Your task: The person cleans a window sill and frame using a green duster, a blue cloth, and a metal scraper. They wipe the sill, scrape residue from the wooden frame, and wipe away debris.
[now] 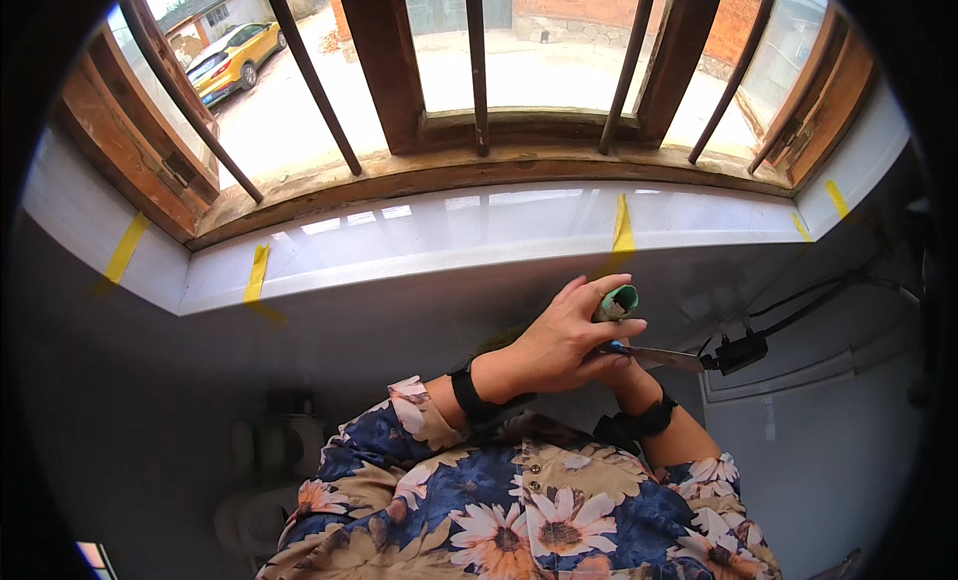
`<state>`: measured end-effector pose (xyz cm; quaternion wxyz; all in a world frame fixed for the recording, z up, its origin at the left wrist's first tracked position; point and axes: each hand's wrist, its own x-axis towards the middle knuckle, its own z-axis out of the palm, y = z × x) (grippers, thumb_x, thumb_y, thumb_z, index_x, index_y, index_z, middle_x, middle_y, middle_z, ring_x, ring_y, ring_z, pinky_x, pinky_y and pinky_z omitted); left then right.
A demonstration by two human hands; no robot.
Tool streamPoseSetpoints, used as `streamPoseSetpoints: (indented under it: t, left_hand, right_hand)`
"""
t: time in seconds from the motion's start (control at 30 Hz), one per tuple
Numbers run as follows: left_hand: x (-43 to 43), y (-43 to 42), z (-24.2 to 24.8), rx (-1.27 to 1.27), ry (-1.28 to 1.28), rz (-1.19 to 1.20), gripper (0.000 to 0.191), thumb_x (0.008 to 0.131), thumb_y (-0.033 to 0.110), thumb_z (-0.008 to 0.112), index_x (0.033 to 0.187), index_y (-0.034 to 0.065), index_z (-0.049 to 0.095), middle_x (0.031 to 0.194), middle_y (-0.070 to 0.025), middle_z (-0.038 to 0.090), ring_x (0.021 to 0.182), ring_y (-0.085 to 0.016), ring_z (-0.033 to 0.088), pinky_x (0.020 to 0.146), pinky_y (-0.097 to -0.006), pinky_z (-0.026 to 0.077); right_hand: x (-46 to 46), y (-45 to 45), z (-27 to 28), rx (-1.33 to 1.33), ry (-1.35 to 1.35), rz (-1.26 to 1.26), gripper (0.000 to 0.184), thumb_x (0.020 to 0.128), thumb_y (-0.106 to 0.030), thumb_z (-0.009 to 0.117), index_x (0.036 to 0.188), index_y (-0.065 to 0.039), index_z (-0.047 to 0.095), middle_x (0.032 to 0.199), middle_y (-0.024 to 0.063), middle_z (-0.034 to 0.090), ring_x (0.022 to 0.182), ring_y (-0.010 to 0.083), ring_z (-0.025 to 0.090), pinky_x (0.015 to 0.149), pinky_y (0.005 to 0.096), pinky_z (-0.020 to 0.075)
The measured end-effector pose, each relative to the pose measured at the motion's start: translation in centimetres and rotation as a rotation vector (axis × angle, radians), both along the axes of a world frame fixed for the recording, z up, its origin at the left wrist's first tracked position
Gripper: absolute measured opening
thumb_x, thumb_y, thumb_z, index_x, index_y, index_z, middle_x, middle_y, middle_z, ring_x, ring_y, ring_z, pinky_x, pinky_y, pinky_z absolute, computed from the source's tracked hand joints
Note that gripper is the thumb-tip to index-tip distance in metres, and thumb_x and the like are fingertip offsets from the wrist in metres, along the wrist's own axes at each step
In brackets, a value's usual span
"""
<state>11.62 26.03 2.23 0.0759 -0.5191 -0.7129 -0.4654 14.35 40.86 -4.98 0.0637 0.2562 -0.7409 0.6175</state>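
Observation:
My left hand (572,337) is in front of my chest, its fingers around a green tube (618,304) with a hollow, ragged end facing up. Below the tube, a flat metal scraper blade (670,358) juts out to the right. A bit of blue, perhaps its handle, shows at my left thumb and fingers. My right hand (623,372) is close underneath, mostly hidden behind the left, so its grip on the scraper or tube is unclear. Both wrists wear black bands.
Ahead runs a glossy white windowsill (449,220) with strips of yellow tape (257,273) over its edge. Metal bars (479,71) cross a wooden window frame (385,71). At the right hang black cables with a black plug or adapter (741,352). A yellow car (236,60) stands outside.

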Motion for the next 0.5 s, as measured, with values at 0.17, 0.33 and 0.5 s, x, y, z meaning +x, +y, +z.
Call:
streamPoseSetpoints:
  t: [0.17,0.33,0.5]
  left_hand:
    - [-0.3,-2.3,-0.3,0.292,-0.159,0.001,0.035,0.073,0.006,0.074,0.107,0.0095,0.067,0.138,-0.0202,0.035,0.123,-0.035,0.044,0.099,-0.0420,0.040]
    - [0.7,-6.6,-1.0,0.385,-0.009,0.214,0.030,0.074,0.009,0.074,0.102,0.0034,0.066,0.121,-0.0178,0.050,0.108,-0.032,0.055,0.091,-0.0405,0.047]
    - [3.2,-8.1,-3.5,-0.053,-0.013,0.354,0.036,0.069,0.026,0.080,0.090,0.0043,0.061,0.083,-0.0097,0.061,0.070,-0.025,0.062,0.061,-0.0324,0.051]
  right_hand:
    - [-1.5,-2.0,1.3,0.193,0.285,-0.039,0.024,0.087,-0.008,0.056,0.111,-0.003,0.052,0.107,0.0124,0.057,0.094,0.0237,0.058,0.077,0.0325,0.0487]
    - [-2.0,-2.9,3.7,0.073,-0.047,-0.154,0.016,0.086,-0.013,0.060,0.096,-0.001,0.057,0.076,0.0081,0.060,0.071,0.0166,0.058,0.067,0.0299,0.0469]
    - [-1.8,-4.2,4.2,-0.125,-0.139,-0.218,0.014,0.088,-0.013,0.061,0.097,-0.003,0.059,0.083,0.0001,0.059,0.076,0.0065,0.053,0.069,0.0223,0.0438]
